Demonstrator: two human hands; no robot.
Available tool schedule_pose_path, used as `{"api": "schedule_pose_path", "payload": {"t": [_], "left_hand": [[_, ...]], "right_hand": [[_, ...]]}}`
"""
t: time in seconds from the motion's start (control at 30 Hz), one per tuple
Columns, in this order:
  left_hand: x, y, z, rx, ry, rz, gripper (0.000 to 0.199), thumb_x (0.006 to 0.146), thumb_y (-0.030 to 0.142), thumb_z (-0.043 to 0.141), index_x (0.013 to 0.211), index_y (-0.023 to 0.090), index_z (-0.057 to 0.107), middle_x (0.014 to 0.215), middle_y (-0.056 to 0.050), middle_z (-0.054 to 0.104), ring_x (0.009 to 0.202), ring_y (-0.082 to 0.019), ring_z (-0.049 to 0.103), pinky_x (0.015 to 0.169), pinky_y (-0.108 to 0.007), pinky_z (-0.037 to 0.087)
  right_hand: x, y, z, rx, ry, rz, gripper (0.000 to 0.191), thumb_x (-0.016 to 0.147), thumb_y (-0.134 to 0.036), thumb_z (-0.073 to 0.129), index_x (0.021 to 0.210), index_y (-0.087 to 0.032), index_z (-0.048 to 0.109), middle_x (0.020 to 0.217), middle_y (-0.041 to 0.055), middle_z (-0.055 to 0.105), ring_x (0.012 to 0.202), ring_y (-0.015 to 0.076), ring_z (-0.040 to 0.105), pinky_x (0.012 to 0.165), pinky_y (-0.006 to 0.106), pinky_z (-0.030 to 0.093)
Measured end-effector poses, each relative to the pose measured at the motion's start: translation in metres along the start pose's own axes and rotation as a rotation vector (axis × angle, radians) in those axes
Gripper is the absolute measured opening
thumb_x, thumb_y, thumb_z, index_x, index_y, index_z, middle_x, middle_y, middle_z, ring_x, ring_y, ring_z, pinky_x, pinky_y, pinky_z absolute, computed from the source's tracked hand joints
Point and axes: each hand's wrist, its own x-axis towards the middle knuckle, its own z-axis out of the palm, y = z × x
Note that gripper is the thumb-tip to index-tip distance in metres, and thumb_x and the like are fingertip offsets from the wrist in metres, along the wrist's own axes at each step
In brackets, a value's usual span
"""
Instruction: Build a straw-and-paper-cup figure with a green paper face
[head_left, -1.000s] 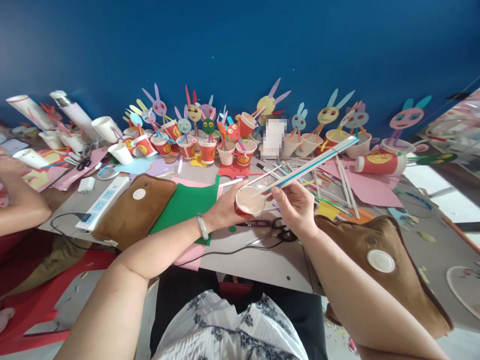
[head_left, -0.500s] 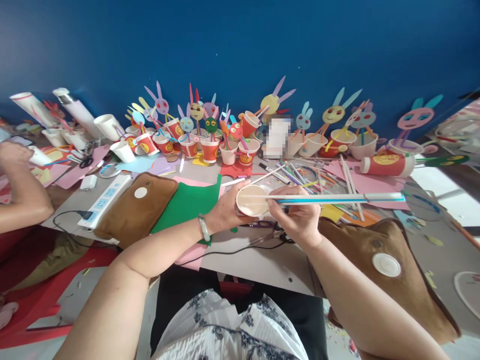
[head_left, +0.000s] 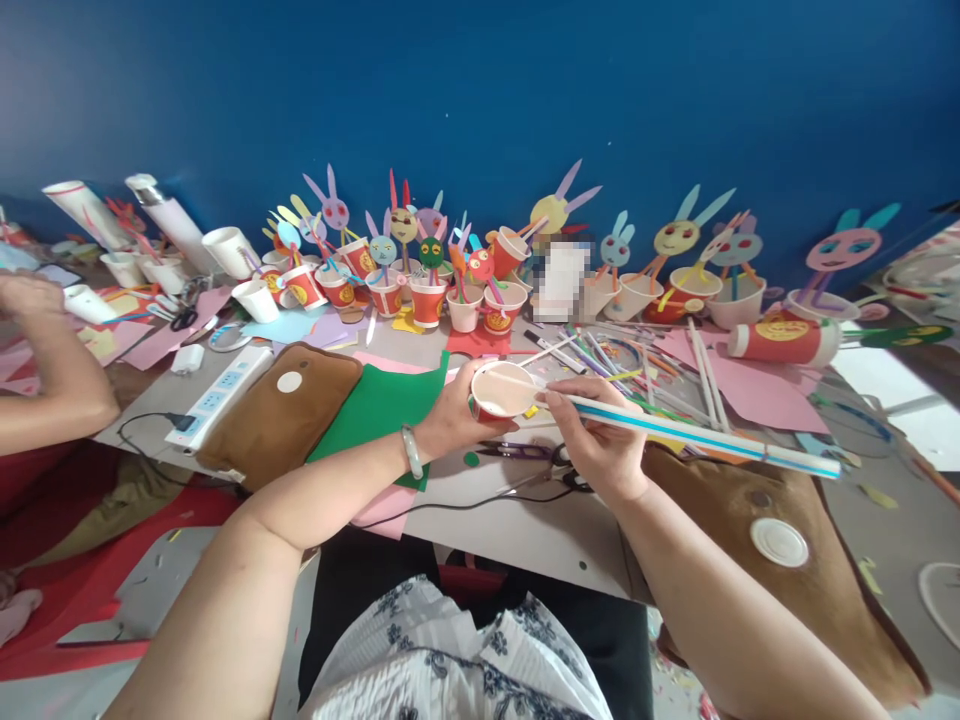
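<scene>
My left hand (head_left: 448, 410) is wrapped round a red and white paper cup (head_left: 501, 402), its mouth tilted toward me. A small bundle of long, thin white and blue sticks (head_left: 697, 432) is pinched in my right hand (head_left: 604, 440). The tip of one pale stick reaches over the cup's rim into its mouth. Beyond the hands lie loose coloured sticks (head_left: 600, 352). Scissors (head_left: 566, 462) with dark handles rest on the table just below the right hand, partly hidden by it.
Paper cups with rabbit-faced figures (head_left: 429, 300) line the wall. Brown cushion-like pouches (head_left: 281, 410) (head_left: 780, 500) flank my arms, with green paper (head_left: 382, 405) and a power strip (head_left: 225, 395) at left. A black cable (head_left: 457, 503) crosses the front. Another person's arm (head_left: 64, 370) is at far left.
The cup has tipped so that more of its red side shows. The far end of the stick bundle has swung down toward me. The view has shifted slightly.
</scene>
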Motion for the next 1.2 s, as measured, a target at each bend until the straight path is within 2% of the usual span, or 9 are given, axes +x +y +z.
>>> {"api": "schedule_pose_path", "payload": {"t": [0.3, 0.6, 0.9, 1.2], "left_hand": [[-0.0004, 0.0018, 0.0012, -0.013, -0.016, -0.020, 0.082, 0.059, 0.036, 0.092, 0.127, 0.020, 0.050, 0.125, -0.013, 0.068, 0.118, -0.032, 0.065, 0.100, -0.043, 0.052], [0.0000, 0.0026, 0.0015, 0.000, -0.020, 0.022, 0.080, 0.062, 0.041, 0.092, 0.127, 0.019, 0.052, 0.123, -0.013, 0.069, 0.116, -0.031, 0.066, 0.098, -0.041, 0.053], [-0.0008, 0.0057, 0.0011, 0.027, -0.035, -0.015, 0.084, 0.061, 0.044, 0.091, 0.131, 0.017, 0.051, 0.126, -0.012, 0.068, 0.117, -0.029, 0.066, 0.098, -0.038, 0.054], [-0.0013, 0.0043, 0.0008, 0.077, -0.038, -0.001, 0.088, 0.061, 0.040, 0.092, 0.135, 0.016, 0.052, 0.132, -0.015, 0.066, 0.122, -0.032, 0.064, 0.102, -0.041, 0.052]], "right_hand": [[0.0010, 0.0034, 0.0005, -0.028, -0.006, -0.093, 0.005, 0.091, -0.028, 0.067, 0.091, -0.025, 0.070, 0.079, 0.0049, 0.075, 0.075, 0.0218, 0.066, 0.073, 0.040, 0.054], [0.0002, 0.0049, 0.0021, -0.055, 0.008, -0.166, 0.004, 0.090, -0.025, 0.068, 0.093, -0.025, 0.070, 0.078, 0.0043, 0.075, 0.071, 0.0203, 0.063, 0.071, 0.039, 0.052], [0.0004, 0.0084, 0.0023, -0.082, 0.024, -0.255, 0.008, 0.087, -0.021, 0.071, 0.092, -0.026, 0.071, 0.078, 0.0023, 0.076, 0.069, 0.0207, 0.066, 0.072, 0.039, 0.052], [0.0002, 0.0086, 0.0022, -0.134, -0.050, -0.269, 0.010, 0.086, -0.021, 0.072, 0.091, -0.027, 0.066, 0.080, 0.0012, 0.077, 0.070, 0.0205, 0.068, 0.076, 0.039, 0.052]]}}
